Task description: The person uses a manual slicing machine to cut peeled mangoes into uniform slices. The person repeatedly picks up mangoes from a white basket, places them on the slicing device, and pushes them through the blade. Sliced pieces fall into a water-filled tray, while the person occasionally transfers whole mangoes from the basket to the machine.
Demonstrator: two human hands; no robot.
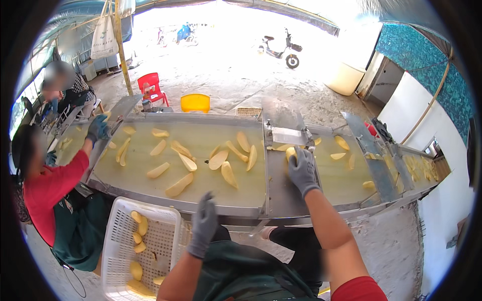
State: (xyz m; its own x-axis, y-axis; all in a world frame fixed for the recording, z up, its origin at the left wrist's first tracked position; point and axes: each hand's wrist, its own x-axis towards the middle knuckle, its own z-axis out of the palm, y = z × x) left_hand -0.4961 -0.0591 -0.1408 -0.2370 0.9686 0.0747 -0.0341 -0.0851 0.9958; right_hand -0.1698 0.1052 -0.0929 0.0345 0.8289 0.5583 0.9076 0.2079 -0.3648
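My right hand, in a grey knit glove, grips a yellow piece of peeled produce. It is over a flat metal plate that spans the long metal trough, just in front of a bolted metal fixture. My left hand, also gloved in grey, is raised near the trough's front edge with nothing visible in it; its fingers look extended and slightly blurred. Left of the plate, several long cut produce pieces lie spread in the trough's cloudy yellowish liquid.
A white perforated plastic basket with several yellow pieces stands by my left side. A co-worker's gloved hand reaches over a metal divider at left. Another divider crosses the trough at right. Red and yellow chairs stand beyond.
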